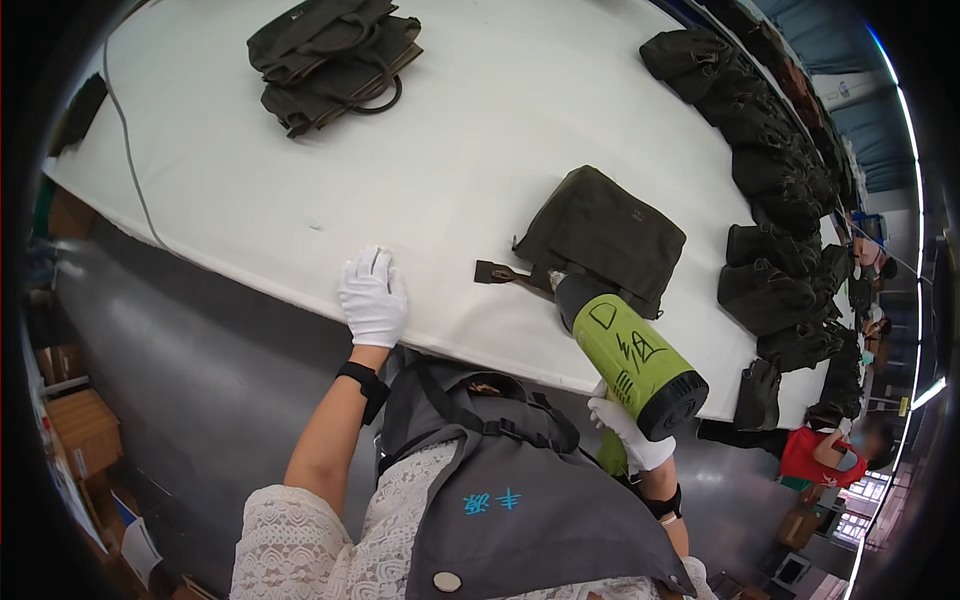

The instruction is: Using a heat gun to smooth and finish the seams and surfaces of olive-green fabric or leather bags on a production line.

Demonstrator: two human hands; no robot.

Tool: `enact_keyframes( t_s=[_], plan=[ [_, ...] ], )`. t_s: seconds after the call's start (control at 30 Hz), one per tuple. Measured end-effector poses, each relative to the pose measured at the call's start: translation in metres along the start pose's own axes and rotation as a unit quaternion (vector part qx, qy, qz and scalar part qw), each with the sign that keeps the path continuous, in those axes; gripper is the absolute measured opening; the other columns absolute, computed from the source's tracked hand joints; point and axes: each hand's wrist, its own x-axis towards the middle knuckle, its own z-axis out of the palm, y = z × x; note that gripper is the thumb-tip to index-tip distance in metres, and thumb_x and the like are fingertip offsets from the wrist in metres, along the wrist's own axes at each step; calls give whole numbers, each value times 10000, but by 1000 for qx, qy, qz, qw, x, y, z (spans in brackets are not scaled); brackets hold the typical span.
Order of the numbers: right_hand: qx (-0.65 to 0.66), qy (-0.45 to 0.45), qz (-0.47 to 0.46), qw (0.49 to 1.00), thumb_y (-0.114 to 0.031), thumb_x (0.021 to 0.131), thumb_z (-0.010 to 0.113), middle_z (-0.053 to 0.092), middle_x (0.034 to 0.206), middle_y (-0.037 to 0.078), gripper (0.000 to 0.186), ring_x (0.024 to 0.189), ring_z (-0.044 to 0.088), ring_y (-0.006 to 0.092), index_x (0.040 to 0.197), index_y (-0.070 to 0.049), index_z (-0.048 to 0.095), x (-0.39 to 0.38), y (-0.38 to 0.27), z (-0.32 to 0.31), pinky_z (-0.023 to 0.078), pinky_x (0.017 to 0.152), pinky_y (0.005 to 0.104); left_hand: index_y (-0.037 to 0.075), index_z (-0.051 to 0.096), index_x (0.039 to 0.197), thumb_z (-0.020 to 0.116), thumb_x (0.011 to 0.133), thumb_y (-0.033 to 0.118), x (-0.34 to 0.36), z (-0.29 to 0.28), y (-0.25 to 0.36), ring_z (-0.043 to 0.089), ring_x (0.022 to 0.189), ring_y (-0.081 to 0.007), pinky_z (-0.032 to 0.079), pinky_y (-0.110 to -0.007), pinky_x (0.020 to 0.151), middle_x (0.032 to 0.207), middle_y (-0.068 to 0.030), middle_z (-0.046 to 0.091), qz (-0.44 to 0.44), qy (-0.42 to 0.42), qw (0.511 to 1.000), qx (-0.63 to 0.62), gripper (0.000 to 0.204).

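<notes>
My white-gloved left hand [373,300] lies on the white-covered table [200,170] near its front edge, fingers extended and holding nothing. My gloved right hand [632,435] grips a green heat gun [630,355] with a black nozzle and black rear cap, low at the front edge. The nozzle reaches over a dark olive fabric bag [600,225] lying flat on the table. A short strap with a tab [500,272] sticks out leftward from the bag's lower side; the nozzle partly hides it. The handle of the gun is mostly behind my hand.
Two stacked dark bags [330,60] lie at the back left. Rows of dark bags [760,290] line the table's right side. A grey cable [128,150] runs over the left end. A person in red [820,450] is at the far right. Wooden boxes [85,430] stand at the left.
</notes>
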Motion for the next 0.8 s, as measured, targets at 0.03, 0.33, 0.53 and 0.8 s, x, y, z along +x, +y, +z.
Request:
enact_keyframes(
  t_s=[0.03,0.33,0.53,0.8],
  plan=[
    [0,0,-1,1000,-30,811,677,618,824,34,158,702,580,116,952,-17,609,1,-3,0,476,632,250,14,600,1055,582,831,130,0,-1,0,515,1072,-334,390,-433,960,1157,-140,574,-2,-3,1000,-5,253],
    [23,-15,-2,1000,-13,788,662,592,789,27,170,661,557,100,941,-24,588,7,-21,-4,461,588,233,13,606,1040,595,809,139,-3,2,-2,515,1086,-310,376,-440,981,1136,-133,572,-4,-1,1000,-7,263],
    [44,9,-34,998,-16,794,641,586,767,30,139,651,568,110,921,-23,584,15,-27,-8,468,575,233,12,607,1034,596,806,133,1,-1,1,516,1085,-308,369,-427,988,1135,-131,572,-12,-12,1000,-25,259],
    [60,36,-32,997,-14,788,642,586,766,31,128,650,569,110,903,-23,586,18,-40,-10,467,573,231,2,600,1032,583,819,105,1,-2,1,519,1083,-330,388,-430,972,1136,-147,587,2,8,1000,-17,237]
  ],
)
